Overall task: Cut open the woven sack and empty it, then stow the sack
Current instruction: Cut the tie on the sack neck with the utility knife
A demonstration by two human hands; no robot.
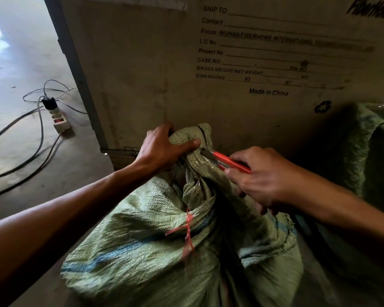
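The green woven sack [155, 235] is sitting on the floor by a big cardboard box [231, 63]. The left hand [162, 149] is squeezing its bunched top. The right hand [266, 176] is gripping a red cutter [228, 161], its blade touching the sack.

Both forearms are bare to the left hand [162, 147] and right hand [264, 176]; no sleeves show.

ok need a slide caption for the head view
Left hand bunches the tied neck of a green woven sack while the right hand works a red-handled cutter against it.

Full green woven sack [155, 235], neck bunched
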